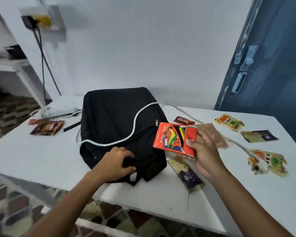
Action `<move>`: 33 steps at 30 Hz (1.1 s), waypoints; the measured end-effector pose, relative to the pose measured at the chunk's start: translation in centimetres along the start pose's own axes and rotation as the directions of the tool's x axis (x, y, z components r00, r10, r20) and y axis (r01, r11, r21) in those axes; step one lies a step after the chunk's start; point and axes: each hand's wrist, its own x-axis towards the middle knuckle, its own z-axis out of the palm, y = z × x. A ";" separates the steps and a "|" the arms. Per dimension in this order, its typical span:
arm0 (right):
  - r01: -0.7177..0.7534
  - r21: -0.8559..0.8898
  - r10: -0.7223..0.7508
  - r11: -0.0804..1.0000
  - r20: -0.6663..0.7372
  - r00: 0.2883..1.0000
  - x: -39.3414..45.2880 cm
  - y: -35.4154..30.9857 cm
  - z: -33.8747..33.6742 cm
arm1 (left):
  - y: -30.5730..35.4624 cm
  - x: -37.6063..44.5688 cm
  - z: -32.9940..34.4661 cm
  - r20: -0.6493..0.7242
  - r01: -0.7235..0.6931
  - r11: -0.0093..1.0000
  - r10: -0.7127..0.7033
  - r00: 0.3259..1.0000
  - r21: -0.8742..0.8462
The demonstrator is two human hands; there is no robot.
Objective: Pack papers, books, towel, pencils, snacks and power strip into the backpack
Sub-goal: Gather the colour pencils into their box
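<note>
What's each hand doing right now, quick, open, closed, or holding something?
Left hand: closed, gripping the near edge of the black backpack.
Right hand: closed, holding the orange colour pencil box above the table.

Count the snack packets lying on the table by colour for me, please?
Brown or red: 2
Orange and yellow: 2
Purple and gold: 2
Total: 6 snack packets on the table
</note>
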 end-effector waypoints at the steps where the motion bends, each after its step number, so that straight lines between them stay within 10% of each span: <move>1: -0.010 0.007 0.010 1.000 0.009 1.000 -0.4 0.3 0.8 | -0.6 -0.7 0.5 -0.020 0.008 1.000 -0.008 1.000 -0.022; 6: -0.022 0.002 0.022 1.000 0.024 0.999 -2.0 1.5 3.5 | -1.5 -1.2 1.5 -0.237 -0.034 0.985 -0.007 0.971 -0.169; 13: 0.012 -0.014 -0.012 1.000 0.019 1.000 -3.3 0.7 5.2 | -0.7 0.8 0.0 -0.029 -0.081 0.992 0.084 0.996 0.095; 21: -0.073 0.009 0.071 0.997 0.096 0.993 -3.0 1.3 6.2 | -2.2 3.9 -6.9 -0.466 0.034 0.926 -0.221 0.857 -0.377; 25: -0.190 -0.134 0.201 0.973 0.079 0.976 -2.4 2.2 8.0 | -2.9 5.7 -13.6 -0.330 -0.069 0.814 -0.155 0.931 -0.577; 29: -0.281 -0.063 0.284 0.958 0.058 0.957 -1.5 3.3 10.2 | -2.4 6.8 -17.4 -0.213 -0.198 0.971 0.166 0.963 -0.137; 33: -0.328 0.150 0.326 0.933 0.040 0.944 -0.3 4.1 12.2 | -2.5 9.1 -20.7 -0.394 -0.309 0.951 0.276 0.877 -0.021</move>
